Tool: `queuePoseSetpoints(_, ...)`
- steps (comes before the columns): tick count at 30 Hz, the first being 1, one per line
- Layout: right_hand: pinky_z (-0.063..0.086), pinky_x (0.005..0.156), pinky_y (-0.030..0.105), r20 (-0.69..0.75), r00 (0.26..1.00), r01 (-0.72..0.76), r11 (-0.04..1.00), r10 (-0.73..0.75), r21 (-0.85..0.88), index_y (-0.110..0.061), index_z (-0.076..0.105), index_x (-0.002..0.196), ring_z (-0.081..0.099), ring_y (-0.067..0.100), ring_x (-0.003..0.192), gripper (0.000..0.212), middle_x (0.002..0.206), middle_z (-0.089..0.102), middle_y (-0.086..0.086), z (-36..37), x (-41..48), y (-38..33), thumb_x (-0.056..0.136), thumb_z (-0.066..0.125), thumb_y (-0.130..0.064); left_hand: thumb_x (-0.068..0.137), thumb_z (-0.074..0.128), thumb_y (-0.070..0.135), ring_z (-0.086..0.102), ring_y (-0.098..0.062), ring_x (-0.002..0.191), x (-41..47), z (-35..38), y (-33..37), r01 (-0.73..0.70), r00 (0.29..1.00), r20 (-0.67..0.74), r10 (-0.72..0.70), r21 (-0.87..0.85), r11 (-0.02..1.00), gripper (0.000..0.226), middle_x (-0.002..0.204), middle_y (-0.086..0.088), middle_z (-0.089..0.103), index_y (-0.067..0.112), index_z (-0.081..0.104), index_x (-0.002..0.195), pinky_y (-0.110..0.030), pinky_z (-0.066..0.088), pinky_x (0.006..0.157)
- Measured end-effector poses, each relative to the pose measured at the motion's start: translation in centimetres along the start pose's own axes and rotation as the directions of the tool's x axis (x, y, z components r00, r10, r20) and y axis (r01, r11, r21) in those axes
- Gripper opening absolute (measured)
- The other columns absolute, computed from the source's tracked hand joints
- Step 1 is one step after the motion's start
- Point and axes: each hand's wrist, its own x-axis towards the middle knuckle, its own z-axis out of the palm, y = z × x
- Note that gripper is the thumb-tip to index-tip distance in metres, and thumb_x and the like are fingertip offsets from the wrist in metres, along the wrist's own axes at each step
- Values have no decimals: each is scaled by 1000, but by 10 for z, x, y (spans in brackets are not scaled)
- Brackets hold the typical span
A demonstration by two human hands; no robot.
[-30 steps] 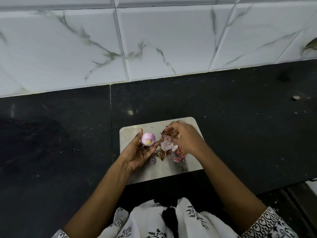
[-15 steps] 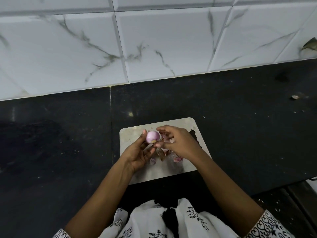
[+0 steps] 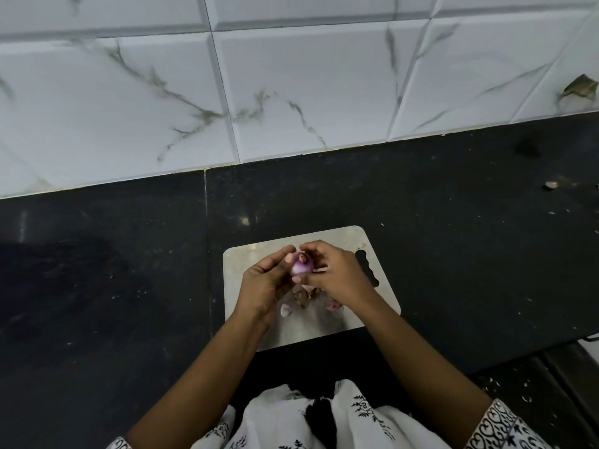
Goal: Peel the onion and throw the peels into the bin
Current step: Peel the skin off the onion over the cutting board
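A small pink-purple onion [image 3: 301, 265] is held above the grey cutting board [image 3: 259, 257], gripped between both hands. My left hand [image 3: 264, 283] cups it from the left, thumb on its upper side. My right hand [image 3: 337, 273] closes on it from the right, fingers curled over its top and side. Loose pink and brown onion peels [image 3: 303, 298] lie on the board under the hands, one piece [image 3: 286, 310] to the left and one [image 3: 334, 305] by my right wrist. No bin is in view.
The board lies on a black stone counter [image 3: 453, 254] that runs to a white marble-tiled wall [image 3: 291, 92]. A stray peel scrap [image 3: 551, 185] lies at the counter's far right. My patterned white clothing [image 3: 308, 419] fills the bottom edge.
My right hand left the peel pile and came up to the onion, now gripping it together with my left hand. The onion has turned so its root end faces up.
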Motion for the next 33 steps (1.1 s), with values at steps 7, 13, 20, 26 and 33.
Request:
queuePoseSetpoints(7,52,91,30,173,985,-65,957,16,282,-22,59,115,61,10,108,54,116,64,-3,-15,-1,1,69,78,-2,88,55,-2,71,-13,69,5,-5,6,34,998,-47,-37,-60,998,22,77,-2,75,12,67,99,-20,57,61)
queuePoseSetpoints(13,54,78,20,167,985,-95,926,35,366,-32,60,107,60,9,105,48,116,61,-7,-20,0,-1,72,74,-2,83,67,9,70,-5,82,8,-14,12,-234,959,-42,280,440,867,26,87,5,75,19,67,108,-16,54,73)
queuePoseSetpoints(20,53,84,21,178,984,-51,959,1,277,-27,58,114,60,7,106,56,114,61,-10,-24,0,-1,70,75,4,87,61,31,68,-12,87,-1,-10,25,-243,970,122,212,590,770,22,93,1,73,19,72,101,-25,54,68)
queuePoseSetpoints(26,50,76,13,178,983,7,973,-49,232,-28,58,110,60,-3,99,55,110,60,-15,-21,-3,-4,69,75,4,87,63,20,67,-7,66,0,0,24,-179,983,49,178,492,852,13,71,3,72,16,72,78,-22,53,60)
queuePoseSetpoints(33,52,89,25,138,988,19,941,-69,338,-30,59,110,59,13,110,54,116,62,-7,-15,-5,3,70,75,2,94,54,16,60,-11,58,5,-3,17,-226,966,52,254,649,727,20,71,-2,66,15,68,79,-20,51,56)
